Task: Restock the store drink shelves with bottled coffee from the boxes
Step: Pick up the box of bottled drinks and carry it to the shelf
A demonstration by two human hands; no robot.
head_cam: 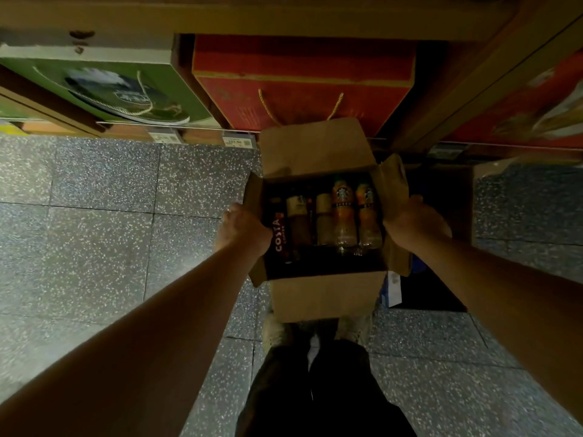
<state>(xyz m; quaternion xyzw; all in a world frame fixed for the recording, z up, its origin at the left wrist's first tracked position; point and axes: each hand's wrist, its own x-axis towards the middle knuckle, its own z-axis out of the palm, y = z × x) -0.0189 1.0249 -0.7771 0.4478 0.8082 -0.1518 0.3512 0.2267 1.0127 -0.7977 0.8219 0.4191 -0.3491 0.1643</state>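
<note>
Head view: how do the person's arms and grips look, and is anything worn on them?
No sleeve shows on the left forearm or the right forearm; both are bare up to the frame edge. The left grip and the right grip wear no glove. No watch or band shows at either wrist. Rings cannot be judged in this dim light.

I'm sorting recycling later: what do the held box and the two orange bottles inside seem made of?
Box: matte brown cardboard, judging by its creased, folded flaps. Orange bottles: likely clear glossy plastic, with highlights at their bases; glass can't be excluded.
</note>
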